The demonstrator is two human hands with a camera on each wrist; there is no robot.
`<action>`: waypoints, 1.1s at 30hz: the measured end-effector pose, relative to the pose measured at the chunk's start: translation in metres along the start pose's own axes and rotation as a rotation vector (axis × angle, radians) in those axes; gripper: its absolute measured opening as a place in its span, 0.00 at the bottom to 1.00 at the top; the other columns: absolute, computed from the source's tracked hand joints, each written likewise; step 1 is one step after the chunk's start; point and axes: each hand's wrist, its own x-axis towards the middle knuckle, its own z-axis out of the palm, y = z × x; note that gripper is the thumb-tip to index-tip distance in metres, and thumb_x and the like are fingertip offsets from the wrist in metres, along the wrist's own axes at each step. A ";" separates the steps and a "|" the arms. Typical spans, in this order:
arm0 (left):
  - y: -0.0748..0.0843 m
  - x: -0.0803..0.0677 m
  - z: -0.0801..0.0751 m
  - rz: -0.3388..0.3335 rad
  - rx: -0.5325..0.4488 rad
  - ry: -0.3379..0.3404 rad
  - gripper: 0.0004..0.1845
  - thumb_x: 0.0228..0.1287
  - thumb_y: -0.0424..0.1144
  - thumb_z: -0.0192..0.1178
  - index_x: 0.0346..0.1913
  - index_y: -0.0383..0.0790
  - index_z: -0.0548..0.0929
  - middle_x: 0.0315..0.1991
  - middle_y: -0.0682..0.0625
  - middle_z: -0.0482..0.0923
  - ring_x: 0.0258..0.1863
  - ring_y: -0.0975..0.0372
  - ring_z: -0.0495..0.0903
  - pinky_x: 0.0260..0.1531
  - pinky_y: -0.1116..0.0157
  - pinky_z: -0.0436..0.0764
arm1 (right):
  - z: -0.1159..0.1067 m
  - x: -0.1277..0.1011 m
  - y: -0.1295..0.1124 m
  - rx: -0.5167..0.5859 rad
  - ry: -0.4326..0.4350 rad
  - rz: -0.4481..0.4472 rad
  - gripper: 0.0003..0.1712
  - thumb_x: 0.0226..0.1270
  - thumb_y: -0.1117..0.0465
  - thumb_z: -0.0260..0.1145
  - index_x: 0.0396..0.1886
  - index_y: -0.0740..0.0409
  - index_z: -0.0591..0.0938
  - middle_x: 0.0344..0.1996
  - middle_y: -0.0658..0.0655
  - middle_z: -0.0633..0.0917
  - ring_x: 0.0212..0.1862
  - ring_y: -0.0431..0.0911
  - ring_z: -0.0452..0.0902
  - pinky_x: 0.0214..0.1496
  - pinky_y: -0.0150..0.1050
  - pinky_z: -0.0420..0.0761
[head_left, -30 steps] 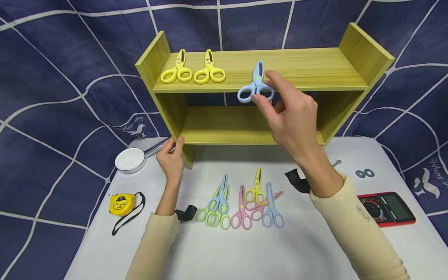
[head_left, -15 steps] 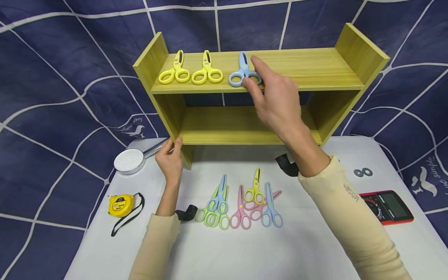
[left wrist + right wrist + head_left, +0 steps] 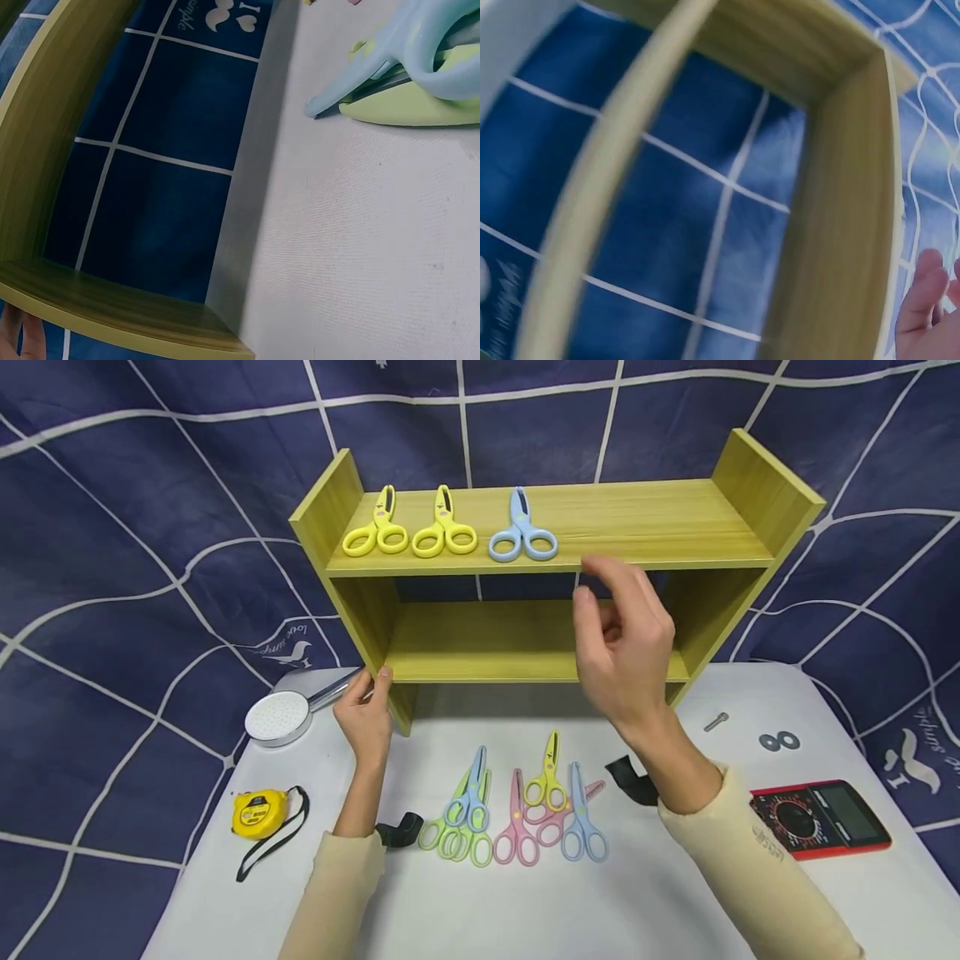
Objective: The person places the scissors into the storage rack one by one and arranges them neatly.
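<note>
Navy cloth with white lines drapes behind a white table (image 3: pixel 675 893). At the near left corner of the wooden shelf (image 3: pixel 660 518), the left hand (image 3: pixel 365 714) grips the upright, likely steadying it. On its top board, two yellow scissors (image 3: pixel 411 531) and the blue scissors (image 3: pixel 522 531) lie side by side, blades pointing away, apparently grouped by colour. Right of them and nearer, the right hand (image 3: pixel 626 639) hovers empty with loosely curled fingers, clear of the blue pair. More scissors (image 3: pixel 513 814) lie mixed on the table below.
</note>
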 end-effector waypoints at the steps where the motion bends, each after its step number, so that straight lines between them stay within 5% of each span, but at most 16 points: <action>1: -0.001 -0.001 -0.001 0.004 -0.002 0.004 0.13 0.62 0.25 0.63 0.48 0.22 0.83 0.43 0.32 0.83 0.36 0.69 0.82 0.37 0.74 0.82 | -0.003 -0.010 0.000 0.039 -0.008 0.014 0.13 0.67 0.70 0.59 0.47 0.68 0.84 0.39 0.61 0.84 0.18 0.42 0.65 0.22 0.28 0.64; 4: -0.002 -0.001 -0.002 0.008 -0.008 0.010 0.12 0.61 0.25 0.63 0.47 0.22 0.83 0.42 0.32 0.83 0.35 0.69 0.81 0.36 0.74 0.81 | -0.010 -0.046 0.005 0.122 -0.091 0.094 0.13 0.65 0.74 0.60 0.47 0.69 0.83 0.36 0.61 0.82 0.20 0.41 0.65 0.21 0.26 0.63; 8: -0.002 0.000 -0.001 0.001 -0.016 0.002 0.12 0.61 0.25 0.63 0.47 0.22 0.83 0.42 0.31 0.83 0.35 0.69 0.82 0.36 0.74 0.82 | -0.018 -0.105 0.016 0.094 -0.323 0.231 0.15 0.63 0.75 0.64 0.49 0.66 0.83 0.37 0.57 0.80 0.21 0.38 0.65 0.19 0.26 0.66; 13: -0.001 -0.001 0.000 -0.008 -0.004 0.006 0.12 0.61 0.24 0.63 0.47 0.22 0.83 0.42 0.30 0.82 0.34 0.69 0.81 0.35 0.74 0.81 | -0.025 -0.169 0.027 -0.093 -0.719 0.415 0.24 0.63 0.63 0.71 0.60 0.59 0.79 0.44 0.53 0.76 0.20 0.34 0.62 0.20 0.30 0.68; 18: -0.001 0.000 -0.001 -0.008 -0.010 0.016 0.12 0.61 0.25 0.63 0.47 0.22 0.83 0.41 0.33 0.83 0.34 0.69 0.82 0.36 0.74 0.81 | -0.025 -0.193 0.037 -0.290 -1.009 0.412 0.40 0.57 0.52 0.76 0.69 0.52 0.73 0.47 0.56 0.71 0.20 0.36 0.59 0.21 0.32 0.66; 25: -0.001 0.002 -0.001 -0.012 -0.023 -0.013 0.12 0.61 0.25 0.63 0.48 0.22 0.83 0.41 0.37 0.83 0.34 0.68 0.82 0.36 0.73 0.82 | -0.024 -0.193 0.049 -0.318 -1.209 0.453 0.37 0.58 0.55 0.76 0.68 0.54 0.75 0.35 0.53 0.71 0.25 0.42 0.65 0.24 0.37 0.69; 33: -0.003 0.002 -0.002 0.001 -0.029 -0.016 0.12 0.61 0.24 0.63 0.47 0.22 0.83 0.39 0.40 0.84 0.34 0.69 0.81 0.36 0.74 0.82 | -0.028 -0.200 0.063 -0.244 -1.232 0.436 0.28 0.66 0.62 0.69 0.65 0.58 0.76 0.40 0.56 0.75 0.29 0.42 0.68 0.32 0.38 0.73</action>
